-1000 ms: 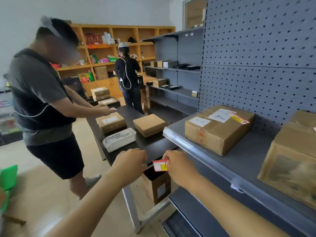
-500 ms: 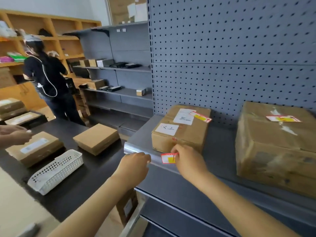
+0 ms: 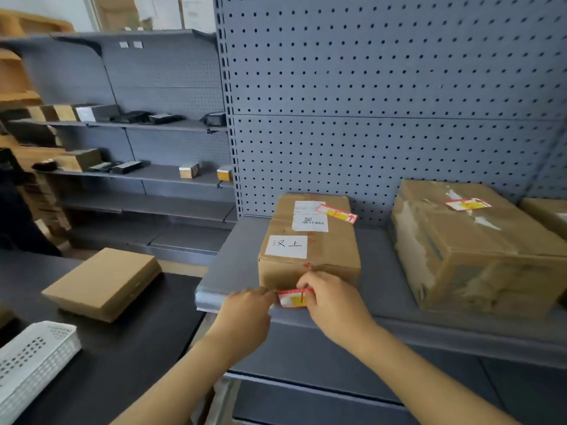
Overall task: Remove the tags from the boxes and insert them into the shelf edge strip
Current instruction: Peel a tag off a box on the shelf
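Note:
A red, white and yellow tag [image 3: 294,298] lies against the shelf edge strip [image 3: 211,297], just below a cardboard box [image 3: 310,250]. My right hand [image 3: 333,299] pinches the tag's right end. My left hand [image 3: 248,305] touches its left end, fingers closed on the strip. The box carries a second red tag [image 3: 337,213] on top beside white labels. A bigger, worn box [image 3: 478,253] to the right bears another red tag [image 3: 467,204].
The grey pegboard shelf [image 3: 383,265] holds a third box [image 3: 549,214] at the far right. To the left a black table [image 3: 122,357] carries a flat cardboard box [image 3: 102,283] and a white perforated basket [image 3: 33,360]. Further grey shelves with small items stand behind.
My view swung right, from the table and the other people to the shelf. Both hands carried the tag up and right, from the shelf's corner to the strip in front of the box.

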`<control>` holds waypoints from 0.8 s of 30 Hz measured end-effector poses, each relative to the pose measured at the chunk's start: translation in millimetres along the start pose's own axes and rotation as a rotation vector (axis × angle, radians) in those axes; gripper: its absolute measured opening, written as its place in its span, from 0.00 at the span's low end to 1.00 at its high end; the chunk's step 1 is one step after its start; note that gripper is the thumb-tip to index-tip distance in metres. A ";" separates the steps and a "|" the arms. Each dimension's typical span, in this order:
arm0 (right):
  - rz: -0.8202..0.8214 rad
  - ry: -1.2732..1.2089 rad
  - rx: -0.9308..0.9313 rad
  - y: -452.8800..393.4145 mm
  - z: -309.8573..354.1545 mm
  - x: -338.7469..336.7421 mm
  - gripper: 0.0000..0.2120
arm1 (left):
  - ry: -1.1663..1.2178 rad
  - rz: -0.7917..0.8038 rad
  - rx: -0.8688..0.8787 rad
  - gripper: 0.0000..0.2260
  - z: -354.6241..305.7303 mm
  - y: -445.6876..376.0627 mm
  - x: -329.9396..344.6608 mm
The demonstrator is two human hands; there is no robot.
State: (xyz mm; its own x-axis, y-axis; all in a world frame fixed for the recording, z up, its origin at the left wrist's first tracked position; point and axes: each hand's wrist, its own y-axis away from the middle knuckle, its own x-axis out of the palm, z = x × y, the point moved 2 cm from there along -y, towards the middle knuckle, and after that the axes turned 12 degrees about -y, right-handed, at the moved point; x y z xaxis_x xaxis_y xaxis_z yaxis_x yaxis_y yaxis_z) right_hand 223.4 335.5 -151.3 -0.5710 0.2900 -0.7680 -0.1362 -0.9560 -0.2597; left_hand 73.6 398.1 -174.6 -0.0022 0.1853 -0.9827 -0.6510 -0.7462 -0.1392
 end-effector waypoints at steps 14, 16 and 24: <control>-0.025 0.196 0.059 -0.3 21.0 37.2 0.08 | 0.176 -0.024 0.208 0.17 22.8 5.5 1.5; -0.029 0.215 0.038 -1.3 21.6 38.1 0.08 | 0.177 -0.028 0.203 0.15 23.8 4.1 1.8; -0.035 0.262 0.033 4.5 16.5 27.7 0.12 | 0.045 -0.004 0.216 0.09 21.1 -4.2 -4.0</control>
State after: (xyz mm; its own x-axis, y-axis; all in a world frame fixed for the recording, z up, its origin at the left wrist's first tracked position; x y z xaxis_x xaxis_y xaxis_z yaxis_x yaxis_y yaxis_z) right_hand 193.6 338.5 -164.1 -0.3368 0.3201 -0.8855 -0.1811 -0.9449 -0.2727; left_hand 60.4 414.0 -167.5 0.0318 0.1555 -0.9873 -0.7987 -0.5899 -0.1187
